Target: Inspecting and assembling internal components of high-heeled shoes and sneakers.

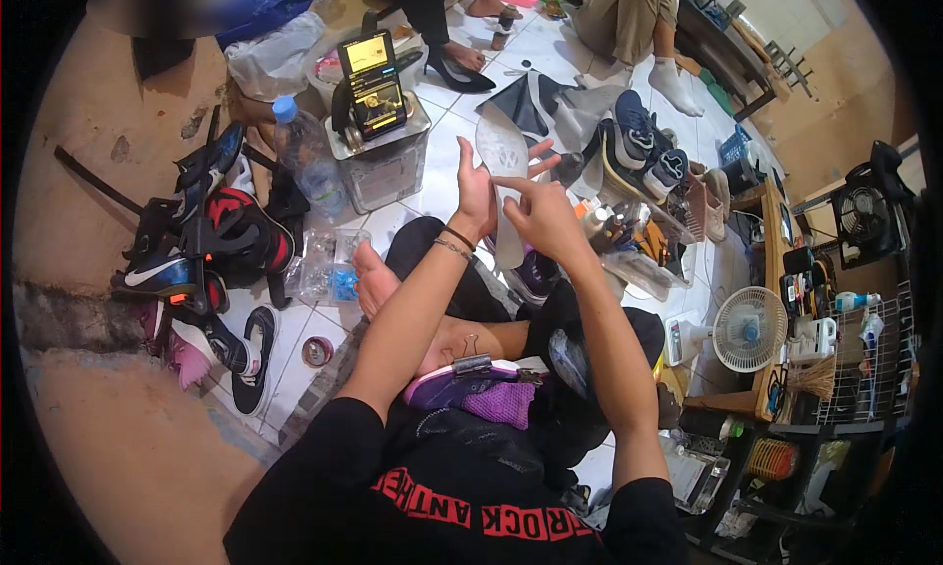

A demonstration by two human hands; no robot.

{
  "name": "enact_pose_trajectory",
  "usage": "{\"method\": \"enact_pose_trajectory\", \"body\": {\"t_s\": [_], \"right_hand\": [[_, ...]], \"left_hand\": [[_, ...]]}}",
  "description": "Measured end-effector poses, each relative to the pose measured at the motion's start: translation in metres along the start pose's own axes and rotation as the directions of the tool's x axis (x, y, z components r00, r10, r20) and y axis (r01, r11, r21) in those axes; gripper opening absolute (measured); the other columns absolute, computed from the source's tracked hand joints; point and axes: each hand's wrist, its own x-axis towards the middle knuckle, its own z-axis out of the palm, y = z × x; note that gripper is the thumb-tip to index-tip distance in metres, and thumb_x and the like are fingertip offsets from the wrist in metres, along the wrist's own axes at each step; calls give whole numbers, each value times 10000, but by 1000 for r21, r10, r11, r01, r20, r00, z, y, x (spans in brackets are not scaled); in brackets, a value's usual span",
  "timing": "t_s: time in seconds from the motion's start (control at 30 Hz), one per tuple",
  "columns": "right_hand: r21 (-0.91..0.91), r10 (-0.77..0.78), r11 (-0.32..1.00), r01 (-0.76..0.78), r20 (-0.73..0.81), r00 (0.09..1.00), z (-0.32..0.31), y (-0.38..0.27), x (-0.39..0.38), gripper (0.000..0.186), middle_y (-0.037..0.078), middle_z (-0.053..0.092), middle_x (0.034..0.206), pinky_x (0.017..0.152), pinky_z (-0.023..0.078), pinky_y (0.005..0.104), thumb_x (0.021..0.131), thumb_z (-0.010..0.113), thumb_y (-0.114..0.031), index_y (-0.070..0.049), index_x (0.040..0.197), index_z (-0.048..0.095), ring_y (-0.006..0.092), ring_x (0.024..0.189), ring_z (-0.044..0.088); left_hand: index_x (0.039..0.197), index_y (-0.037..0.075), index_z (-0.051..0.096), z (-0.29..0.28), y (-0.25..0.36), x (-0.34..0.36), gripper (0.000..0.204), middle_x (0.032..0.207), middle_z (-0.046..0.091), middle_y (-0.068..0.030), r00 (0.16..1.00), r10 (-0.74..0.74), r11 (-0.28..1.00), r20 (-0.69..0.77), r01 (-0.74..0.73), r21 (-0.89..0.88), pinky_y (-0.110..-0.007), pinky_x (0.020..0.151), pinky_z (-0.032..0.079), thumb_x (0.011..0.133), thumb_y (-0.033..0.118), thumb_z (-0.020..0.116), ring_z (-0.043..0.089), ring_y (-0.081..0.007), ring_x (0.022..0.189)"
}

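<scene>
Insole (504, 152), pale and thin, is held up beyond the purple shoe (467, 393) in the lap. The left hand (477, 194) is spread behind it; the right hand (543, 216) extends a forefinger to it, though whether its thumb pinches I cannot tell. It looks light, bendy, perhaps slick; its long edges seem the best hold. Farther beyond that shoe, leftward, stands a metal tin (385, 172); farthest, a black high heel (458, 74).
</scene>
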Motion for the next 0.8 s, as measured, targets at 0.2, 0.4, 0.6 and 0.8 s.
{"method": "enact_pose_trajectory", "body": {"t_s": [0.2,0.4,0.6,0.8], "right_hand": [[25,40,999,-40,-19,999,7,7,3,384,178,630,624,654,533,430,872,655,-199,-122,1234,760,347,619,673],[34,56,998,-53,-76,996,2,20,-1,366,164,619,625,611,496,398,877,668,-193,-96,1215,766,273,581,625],[24,75,997,-72,-158,985,-1,14,1,360,186,647,645,635,531,412,880,703,-243,-74,1191,766,309,599,672],[103,20,995,-13,-66,998,13,6,1,359,163,633,620,623,528,424,906,703,-261,-92,1219,750,306,586,663]], "left_hand": [[1642,76,174,-9,7,2,1223,1580,400,-307,999,26,996,32,-24,-80,-632,1139,413,825,987,146,481,-481,1401],[1625,76,209,-8,1,6,1221,1517,485,-288,999,24,995,48,-19,-94,-611,1091,465,820,993,162,543,-440,1347],[1626,79,212,-5,2,4,1209,1512,494,-278,1000,14,998,2,-14,-64,-578,1083,483,829,986,134,544,-419,1354],[1651,89,187,-10,0,4,1218,1583,414,-284,998,1,1000,68,-1,6,-615,1124,434,827,984,123,454,-439,1436]]}}
